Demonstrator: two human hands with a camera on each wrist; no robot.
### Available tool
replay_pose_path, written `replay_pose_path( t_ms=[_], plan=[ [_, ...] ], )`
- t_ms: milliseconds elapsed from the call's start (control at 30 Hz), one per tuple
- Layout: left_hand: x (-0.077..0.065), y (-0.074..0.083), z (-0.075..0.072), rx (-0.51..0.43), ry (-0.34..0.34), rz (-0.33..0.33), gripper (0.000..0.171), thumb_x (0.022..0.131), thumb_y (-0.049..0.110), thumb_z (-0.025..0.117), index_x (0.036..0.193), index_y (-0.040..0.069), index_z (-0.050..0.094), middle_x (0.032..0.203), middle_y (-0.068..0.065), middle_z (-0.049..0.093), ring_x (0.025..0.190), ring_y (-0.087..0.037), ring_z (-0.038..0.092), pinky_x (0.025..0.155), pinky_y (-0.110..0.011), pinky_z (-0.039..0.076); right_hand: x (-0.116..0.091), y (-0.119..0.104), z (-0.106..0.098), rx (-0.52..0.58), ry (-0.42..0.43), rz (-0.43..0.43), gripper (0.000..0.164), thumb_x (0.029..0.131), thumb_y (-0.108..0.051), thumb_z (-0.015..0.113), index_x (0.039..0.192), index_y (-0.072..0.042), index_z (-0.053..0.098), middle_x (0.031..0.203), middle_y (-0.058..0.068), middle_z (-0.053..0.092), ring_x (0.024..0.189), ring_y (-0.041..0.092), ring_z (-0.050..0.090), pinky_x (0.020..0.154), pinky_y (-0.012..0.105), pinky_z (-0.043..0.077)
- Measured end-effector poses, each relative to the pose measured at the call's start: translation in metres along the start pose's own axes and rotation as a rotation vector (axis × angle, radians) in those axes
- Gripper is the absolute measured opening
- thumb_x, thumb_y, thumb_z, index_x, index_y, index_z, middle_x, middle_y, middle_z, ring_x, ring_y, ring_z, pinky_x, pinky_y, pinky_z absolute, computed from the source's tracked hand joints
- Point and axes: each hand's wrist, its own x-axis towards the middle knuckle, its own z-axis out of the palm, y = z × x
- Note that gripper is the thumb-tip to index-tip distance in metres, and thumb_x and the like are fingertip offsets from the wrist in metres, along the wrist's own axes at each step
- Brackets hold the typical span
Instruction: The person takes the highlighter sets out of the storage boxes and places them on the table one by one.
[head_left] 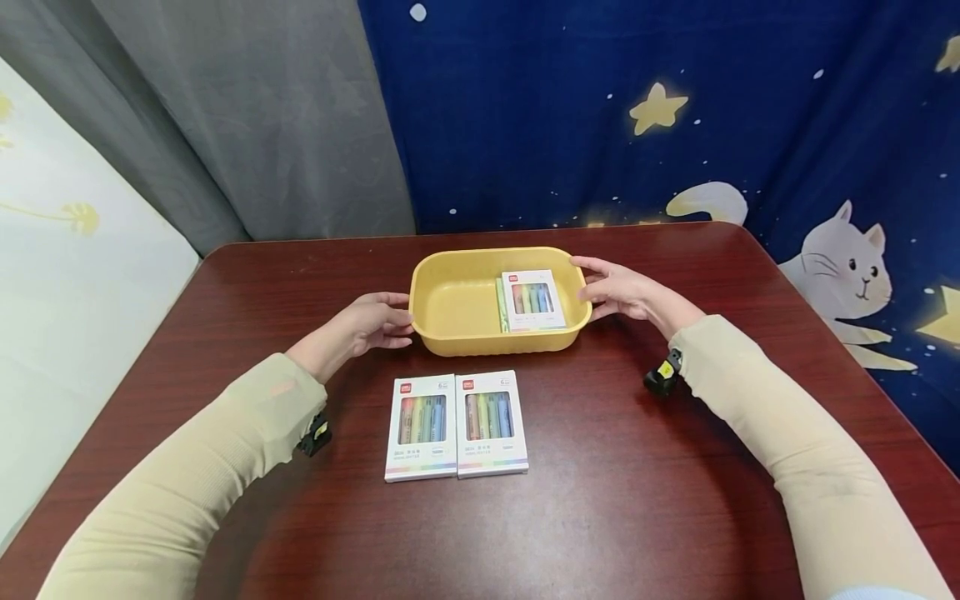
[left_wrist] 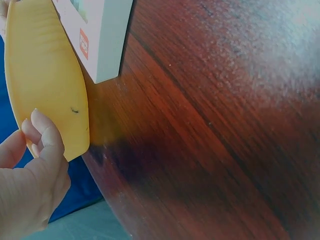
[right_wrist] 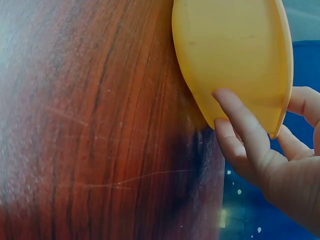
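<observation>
A yellow plastic basket (head_left: pixel 457 300) sits toward the far side of the table. My left hand (head_left: pixel 372 323) holds its left end, fingertips against the outer wall and rim, as the left wrist view also shows. At the opposite end, my right hand (head_left: pixel 618 290) grips the basket with fingers spread around the rim and outer wall. Inside, on the right, lies a white highlighter box (head_left: pixel 534 323) with a windowed front, partly covering a green-edged item (head_left: pixel 502 305) below it. Two more highlighter boxes, a left one (head_left: pixel 422 454) and a right one (head_left: pixel 491 458), lie side by side before the basket.
The dark red wooden table (head_left: pixel 615 483) has its far edge just behind the basket. Beyond it hang a grey curtain (head_left: pixel 277 108) and a blue star-patterned curtain (head_left: pixel 525 108). A white patterned panel (head_left: pixel 67 292) stands at the left.
</observation>
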Motion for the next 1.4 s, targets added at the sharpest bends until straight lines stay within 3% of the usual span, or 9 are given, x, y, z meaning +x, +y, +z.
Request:
replay_pose_path(
  t_ms=[167, 300, 433, 533, 700, 967, 1200, 1400],
  plan=[
    [0.000, 0.005, 0.000, 0.085, 0.031, 0.027, 0.056, 0.091, 0.002, 0.050, 0.142, 0.005, 0.026, 0.113, -0.016, 0.049, 0.070, -0.010, 0.059, 0.073, -0.027, 0.055, -0.001, 0.002, -0.001, 0.008, -0.055, -0.055, 0.082, 0.079, -0.002, 0.061, 0.147, -0.014, 0.015, 0.128, 0.021, 0.039, 0.091, 0.019, 0.059, 0.072, 0.042, 0.055],
    [-0.003, 0.016, 0.002, 0.118, 0.113, 0.100, 0.058, 0.089, 0.001, 0.050, 0.142, 0.005, 0.026, 0.131, -0.018, 0.041, 0.078, -0.011, 0.057, 0.085, -0.031, 0.051, -0.001, 0.002, -0.001, 0.030, -0.061, -0.051, 0.082, 0.080, -0.002, 0.061, 0.147, -0.015, 0.015, 0.131, 0.022, 0.037, 0.090, 0.018, 0.060, 0.072, 0.041, 0.055],
    [-0.005, 0.031, 0.008, 0.029, 0.226, 0.206, 0.057, 0.088, -0.003, 0.047, 0.141, 0.006, 0.028, 0.136, -0.016, 0.040, 0.084, -0.011, 0.054, 0.093, -0.034, 0.046, 0.001, 0.003, 0.000, 0.036, -0.012, -0.006, 0.077, 0.084, 0.003, 0.052, 0.147, -0.016, 0.012, 0.139, 0.025, 0.028, 0.088, 0.017, 0.061, 0.070, 0.040, 0.056],
    [-0.003, 0.041, 0.016, -0.065, 0.256, 0.230, 0.053, 0.090, -0.001, 0.045, 0.140, 0.008, 0.031, 0.134, -0.015, 0.042, 0.079, -0.010, 0.054, 0.096, -0.035, 0.045, 0.001, 0.002, 0.001, 0.044, 0.010, 0.015, 0.075, 0.086, 0.006, 0.047, 0.147, -0.018, 0.012, 0.141, 0.024, 0.026, 0.086, 0.017, 0.061, 0.068, 0.039, 0.056],
    [0.004, 0.052, 0.034, -0.153, 0.205, 0.170, 0.048, 0.092, 0.005, 0.046, 0.139, 0.010, 0.034, 0.136, -0.012, 0.040, 0.072, -0.009, 0.054, 0.090, -0.031, 0.048, -0.001, 0.000, 0.002, 0.047, 0.008, 0.020, 0.075, 0.086, 0.007, 0.047, 0.148, -0.018, 0.012, 0.141, 0.024, 0.026, 0.085, 0.016, 0.061, 0.068, 0.039, 0.056],
    [0.018, 0.059, 0.064, -0.141, 0.085, 0.017, 0.050, 0.091, 0.014, 0.052, 0.138, 0.015, 0.036, 0.137, -0.009, 0.040, 0.102, -0.023, 0.055, 0.071, -0.027, 0.053, -0.001, 0.001, 0.001, 0.058, 0.018, 0.013, 0.075, 0.085, 0.008, 0.047, 0.147, -0.017, 0.013, 0.140, 0.024, 0.028, 0.083, 0.016, 0.061, 0.068, 0.040, 0.056],
    [0.032, 0.059, 0.087, -0.187, 0.043, -0.068, 0.049, 0.093, 0.027, 0.051, 0.138, 0.019, 0.036, 0.138, -0.011, 0.041, 0.113, -0.027, 0.052, 0.094, -0.033, 0.047, -0.002, 0.002, 0.001, 0.070, 0.020, 0.015, 0.076, 0.086, 0.007, 0.047, 0.148, -0.017, 0.010, 0.141, 0.024, 0.026, 0.083, 0.017, 0.061, 0.068, 0.041, 0.056],
    [0.045, 0.052, 0.099, -0.215, 0.007, -0.065, 0.057, 0.092, 0.036, 0.049, 0.140, 0.010, 0.031, 0.136, -0.015, 0.040, 0.115, -0.034, 0.049, 0.095, -0.039, 0.045, -0.001, 0.002, 0.001, 0.058, 0.025, 0.014, 0.074, 0.087, 0.006, 0.047, 0.147, -0.018, 0.012, 0.142, 0.024, 0.026, 0.086, 0.018, 0.061, 0.068, 0.041, 0.056]
  ],
)
